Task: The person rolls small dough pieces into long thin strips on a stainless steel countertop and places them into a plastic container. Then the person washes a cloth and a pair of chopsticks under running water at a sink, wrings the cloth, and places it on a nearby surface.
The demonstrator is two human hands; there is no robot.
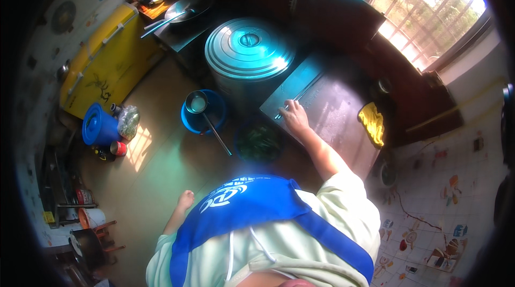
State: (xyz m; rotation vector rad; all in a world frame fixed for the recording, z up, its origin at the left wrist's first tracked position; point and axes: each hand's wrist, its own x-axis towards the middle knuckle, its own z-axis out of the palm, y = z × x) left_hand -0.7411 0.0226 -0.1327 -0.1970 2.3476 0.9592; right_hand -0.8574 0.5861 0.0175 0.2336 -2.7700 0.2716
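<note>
My right hand [294, 117] grips a pair of long thin sticks, apparently cooking chopsticks [309, 85], over the near left edge of a wet stainless-steel worktop [336, 112]. To the left of that worktop stands a big metal pot, covered by a round ridged lid [249, 47]. My left hand [186, 199] hangs low beside my blue apron [245, 202], away from any object; its fingers look curled, but their inner side is hidden. Ahead of it, a long-handled ladle [197, 102] rests across a blue basin [185, 120] on the floor.
Leafy greens [258, 142] fill a dark tub beneath the worktop. A yellow cloth [372, 124] lies at the worktop's right edge. At back left are a wok [189, 7] and a yellow chest freezer [108, 59]. A lidded blue bucket [96, 126] and a red can [118, 149] occupy the left floor.
</note>
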